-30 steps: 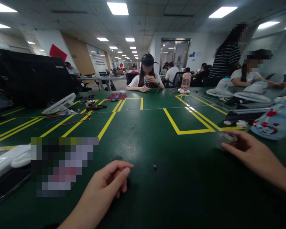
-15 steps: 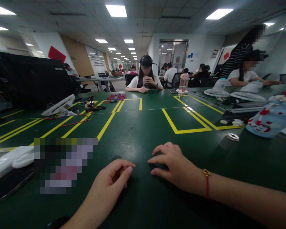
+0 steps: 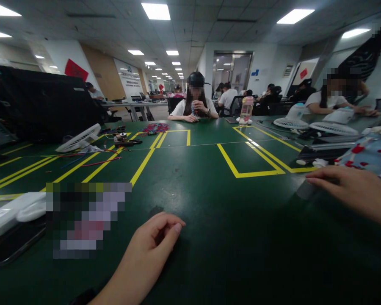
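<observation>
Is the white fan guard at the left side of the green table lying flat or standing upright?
Neither quite: the white fan guard leans tilted, its near edge low on the green table and its far edge raised beside the red wires.

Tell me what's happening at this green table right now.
A person sits at a dark green table marked with yellow tape lines. Their left hand rests on the table near its front edge, fingers curled as if pinching something too small to make out. Their right hand reaches out to the right, fingers laid over a small clear cylindrical container lying on the mat. Beside it lies a pale blue pouch with red spots. Other people work at the far side.
</observation>
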A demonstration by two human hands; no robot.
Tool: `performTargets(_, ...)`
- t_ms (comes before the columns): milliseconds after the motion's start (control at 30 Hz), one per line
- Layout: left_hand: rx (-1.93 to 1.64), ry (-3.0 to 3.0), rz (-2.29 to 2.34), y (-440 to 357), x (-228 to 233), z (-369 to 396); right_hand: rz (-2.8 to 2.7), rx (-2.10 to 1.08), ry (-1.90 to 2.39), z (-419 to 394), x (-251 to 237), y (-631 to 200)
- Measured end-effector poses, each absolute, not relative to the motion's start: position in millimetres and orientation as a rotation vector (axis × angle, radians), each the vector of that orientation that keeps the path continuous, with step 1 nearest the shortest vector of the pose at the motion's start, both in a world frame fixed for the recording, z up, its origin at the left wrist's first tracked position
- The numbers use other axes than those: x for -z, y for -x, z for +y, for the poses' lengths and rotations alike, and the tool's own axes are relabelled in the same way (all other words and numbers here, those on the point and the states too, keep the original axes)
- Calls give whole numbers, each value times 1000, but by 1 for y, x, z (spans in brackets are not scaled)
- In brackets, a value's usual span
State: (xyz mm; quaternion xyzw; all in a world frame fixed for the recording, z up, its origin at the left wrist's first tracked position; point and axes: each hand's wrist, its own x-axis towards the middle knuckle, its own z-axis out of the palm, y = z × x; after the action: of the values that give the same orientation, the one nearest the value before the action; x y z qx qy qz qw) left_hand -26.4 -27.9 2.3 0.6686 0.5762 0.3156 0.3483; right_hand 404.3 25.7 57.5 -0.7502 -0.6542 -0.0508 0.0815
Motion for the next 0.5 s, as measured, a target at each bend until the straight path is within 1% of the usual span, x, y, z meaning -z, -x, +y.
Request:
performTargets(167,-827,-1733,1476,27,-2,-27,-1867,194,2291,22,-60,-402)
performTargets(433,-826,-1734,1474,28,-3,-27,-1813,72,2291,24,-59,-413)
performTargets(500,-817,-1734,1469,28,-3,-28,-1815,163,2187,24,-58,-414)
